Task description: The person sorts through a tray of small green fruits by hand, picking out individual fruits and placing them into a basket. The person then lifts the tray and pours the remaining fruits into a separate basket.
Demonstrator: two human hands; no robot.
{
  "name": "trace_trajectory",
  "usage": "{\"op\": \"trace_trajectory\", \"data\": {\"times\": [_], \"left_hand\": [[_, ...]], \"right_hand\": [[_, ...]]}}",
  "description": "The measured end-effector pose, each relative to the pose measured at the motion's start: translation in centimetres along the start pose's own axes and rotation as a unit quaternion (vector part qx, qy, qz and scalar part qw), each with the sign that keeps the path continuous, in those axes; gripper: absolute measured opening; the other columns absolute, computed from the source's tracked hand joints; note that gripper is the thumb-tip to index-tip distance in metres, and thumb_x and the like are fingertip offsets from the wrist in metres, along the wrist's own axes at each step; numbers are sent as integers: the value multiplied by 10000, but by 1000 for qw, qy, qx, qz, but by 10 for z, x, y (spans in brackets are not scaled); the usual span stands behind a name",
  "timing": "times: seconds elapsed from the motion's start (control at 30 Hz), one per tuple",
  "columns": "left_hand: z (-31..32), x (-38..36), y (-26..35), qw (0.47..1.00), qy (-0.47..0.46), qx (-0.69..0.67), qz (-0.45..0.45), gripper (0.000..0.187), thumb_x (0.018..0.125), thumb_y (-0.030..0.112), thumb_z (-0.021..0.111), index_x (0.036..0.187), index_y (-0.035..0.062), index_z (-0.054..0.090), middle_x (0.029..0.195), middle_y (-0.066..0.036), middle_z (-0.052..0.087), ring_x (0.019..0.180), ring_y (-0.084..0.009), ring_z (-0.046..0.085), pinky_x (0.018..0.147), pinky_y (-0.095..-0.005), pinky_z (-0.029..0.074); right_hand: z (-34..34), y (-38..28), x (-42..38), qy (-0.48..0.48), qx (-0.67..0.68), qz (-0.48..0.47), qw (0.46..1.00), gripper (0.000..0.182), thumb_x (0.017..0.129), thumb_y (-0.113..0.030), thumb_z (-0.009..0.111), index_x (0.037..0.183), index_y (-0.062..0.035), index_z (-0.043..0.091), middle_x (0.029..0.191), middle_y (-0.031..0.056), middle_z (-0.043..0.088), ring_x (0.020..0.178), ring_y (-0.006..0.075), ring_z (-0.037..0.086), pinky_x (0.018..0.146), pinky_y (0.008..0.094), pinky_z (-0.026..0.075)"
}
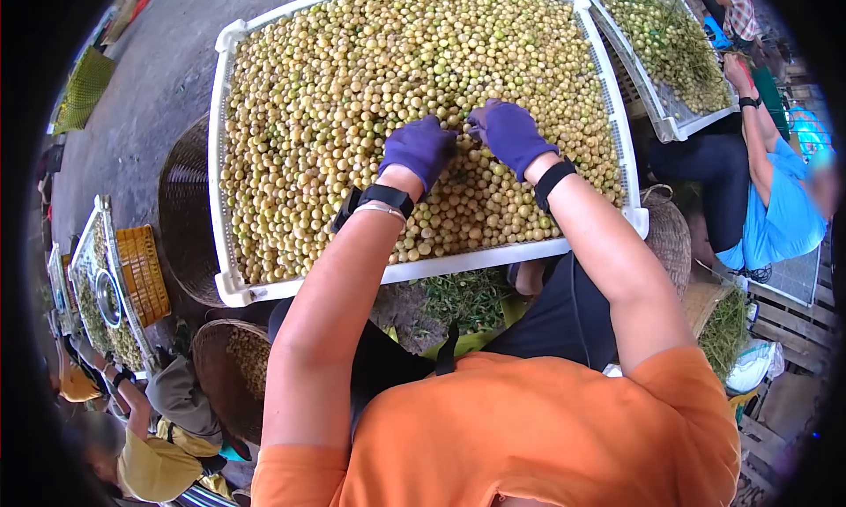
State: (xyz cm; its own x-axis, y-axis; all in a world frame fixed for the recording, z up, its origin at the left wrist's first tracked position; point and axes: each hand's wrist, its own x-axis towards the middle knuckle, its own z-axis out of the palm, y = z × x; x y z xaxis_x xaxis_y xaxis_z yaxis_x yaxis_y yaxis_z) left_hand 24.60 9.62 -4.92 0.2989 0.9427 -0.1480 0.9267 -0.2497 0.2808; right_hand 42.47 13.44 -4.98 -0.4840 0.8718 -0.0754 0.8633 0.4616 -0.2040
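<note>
A white-rimmed mesh tray (630,181) in front of me is heaped with small round yellow-green fruits (335,75). Both my hands wear purple gloves and work close together in the fruits, right of the tray's middle. My left hand (419,150) has its fingers curled in, with the tips down among the fruits. Beside it, my right hand (511,134) bends its fingers together toward the left hand. Whatever lies between the fingertips of either hand is hidden or too small to name.
Woven baskets stand left of the tray: a dark one (181,216) and one holding fruits (207,357). A second tray (674,128) with fruits and stems is at upper right, near a person in blue (780,207). Another person in yellow (159,463) works at lower left.
</note>
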Motion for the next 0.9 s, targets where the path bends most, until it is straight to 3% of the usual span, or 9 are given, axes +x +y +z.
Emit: {"op": "trace_trajectory", "data": {"times": [0.07,0.2,0.33,0.4,0.47,0.57,0.67,0.73,0.9], "left_hand": [[1,1,3,999,-6,0,-46,230,902,336,509,992,183,655,952,-146,607,903,-343,627,774,-429,506],[-10,-12,-8,999,-19,1,37,249,866,307,556,958,111,678,966,-147,648,929,-318,640,780,-427,512],[-5,-5,-35,997,-51,-58,-8,242,853,273,548,957,101,683,989,-168,655,951,-338,626,825,-427,501],[-18,-7,-39,990,-75,-76,-88,265,851,249,521,985,80,675,1016,-186,650,957,-354,618,840,-433,487],[-23,-16,-47,981,2,-151,-121,256,850,243,522,964,78,680,1013,-190,647,946,-357,618,837,-431,483],[-28,-16,-48,971,-13,-178,-161,250,861,257,517,945,75,666,981,-171,656,928,-347,615,836,-415,480],[-19,-17,-40,978,18,-204,-45,232,868,234,514,954,80,665,959,-168,655,952,-340,600,844,-402,475],[-2,-7,-30,997,-19,-70,19,220,884,239,525,1010,115,656,937,-168,639,983,-320,593,846,-400,479],[-12,-15,-15,998,-57,6,11,229,897,215,501,1000,111,677,1051,-151,639,990,-297,632,834,-410,508]], "right_hand": [[4,5,2,7,23,-14,1000,213,824,-267,619,861,-60,652,871,181,647,831,348,638,718,442,497],[-5,15,-6,6,175,26,984,245,802,-273,631,876,-41,651,842,202,645,806,352,638,713,426,495],[-23,-9,-20,-11,230,-1,973,248,801,-257,610,893,-30,650,810,213,640,783,353,639,716,413,495],[-16,-24,-27,-22,194,-102,976,230,816,-232,611,941,-43,652,898,179,652,815,351,640,729,422,505],[-12,-39,-36,-68,121,-144,980,169,819,-159,599,947,-63,655,966,164,645,848,341,642,728,429,514],[1,-52,-34,-114,-54,-143,982,139,812,-92,574,926,-70,651,955,161,634,848,332,648,717,425,521],[18,-45,-34,-21,-37,-135,990,139,797,-65,556,906,-64,641,908,164,628,818,326,654,707,427,523],[22,-44,-32,-59,-56,-120,989,150,800,-61,547,918,-58,639,910,170,623,821,334,651,706,435,521],[20,-42,-31,-62,24,-131,989,165,805,-51,524,930,-36,632,928,187,621,861,345,640,726,434,518]]}}
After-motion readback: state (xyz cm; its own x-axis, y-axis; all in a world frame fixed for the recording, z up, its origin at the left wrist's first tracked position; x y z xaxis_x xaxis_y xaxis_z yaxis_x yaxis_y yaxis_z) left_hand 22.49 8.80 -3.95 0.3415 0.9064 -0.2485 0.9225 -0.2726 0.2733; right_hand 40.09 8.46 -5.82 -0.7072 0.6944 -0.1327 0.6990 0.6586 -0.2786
